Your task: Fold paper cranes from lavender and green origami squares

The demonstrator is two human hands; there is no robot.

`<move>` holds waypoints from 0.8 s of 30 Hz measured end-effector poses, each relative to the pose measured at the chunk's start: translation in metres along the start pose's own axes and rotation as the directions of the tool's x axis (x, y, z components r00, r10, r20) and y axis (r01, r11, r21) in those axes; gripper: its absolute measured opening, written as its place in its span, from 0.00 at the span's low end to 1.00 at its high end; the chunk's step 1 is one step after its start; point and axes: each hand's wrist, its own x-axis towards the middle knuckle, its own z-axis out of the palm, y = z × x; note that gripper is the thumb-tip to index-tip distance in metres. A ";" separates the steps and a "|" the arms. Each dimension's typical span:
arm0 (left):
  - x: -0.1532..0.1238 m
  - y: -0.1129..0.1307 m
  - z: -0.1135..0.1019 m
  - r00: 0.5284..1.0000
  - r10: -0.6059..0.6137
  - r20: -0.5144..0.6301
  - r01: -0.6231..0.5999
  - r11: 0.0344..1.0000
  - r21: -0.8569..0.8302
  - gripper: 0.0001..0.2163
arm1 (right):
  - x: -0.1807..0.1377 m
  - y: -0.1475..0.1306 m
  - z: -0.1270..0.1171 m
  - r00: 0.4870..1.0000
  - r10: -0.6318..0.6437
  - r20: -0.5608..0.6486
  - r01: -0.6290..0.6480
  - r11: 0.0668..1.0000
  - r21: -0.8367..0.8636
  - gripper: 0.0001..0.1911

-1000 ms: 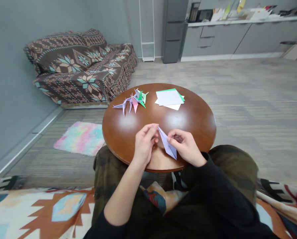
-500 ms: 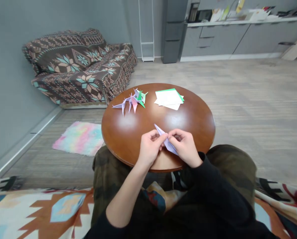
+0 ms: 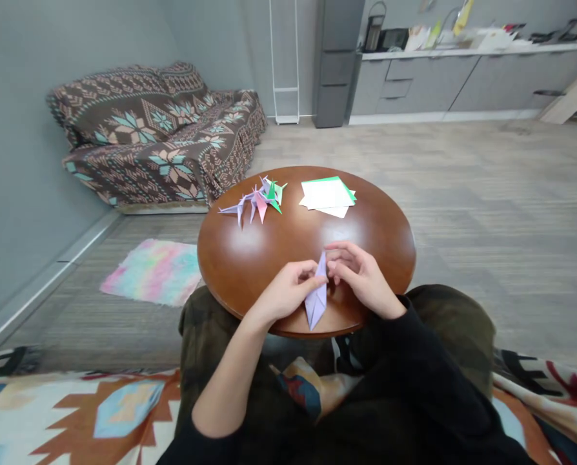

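A folded lilac paper piece [image 3: 316, 298] stands nearly upright over the near edge of the round brown table [image 3: 250, 245], its point facing me. My left hand [image 3: 286, 294] pinches its left side, fingers closed. My right hand [image 3: 361, 278] grips its upper right side, fingers curled on the paper. Several finished folded paper figures [image 3: 259, 197] in lilac, pink and green lie at the table's far left. A stack of flat paper sheets [image 3: 327, 194], white on top with green under it, lies at the far middle.
A patterned sofa [image 3: 157, 135] stands at the left against the grey wall. A pastel fluffy rug [image 3: 155, 271] lies on the floor left of the table. Grey cabinets and a cluttered counter [image 3: 438, 71] run along the back. A patterned blanket [image 3: 75, 407] covers my seat.
The lilac piece has turned from slanting towards the lower right to pointing straight at me. Both hands shifted with it, the left one sliding under its left side.
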 end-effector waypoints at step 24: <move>0.004 -0.010 0.011 0.847 0.146 -0.511 -0.258 0.954 -0.155 0.10 | -0.003 0.005 0.014 0.987 -0.131 -0.089 0.127 0.990 -0.055 0.10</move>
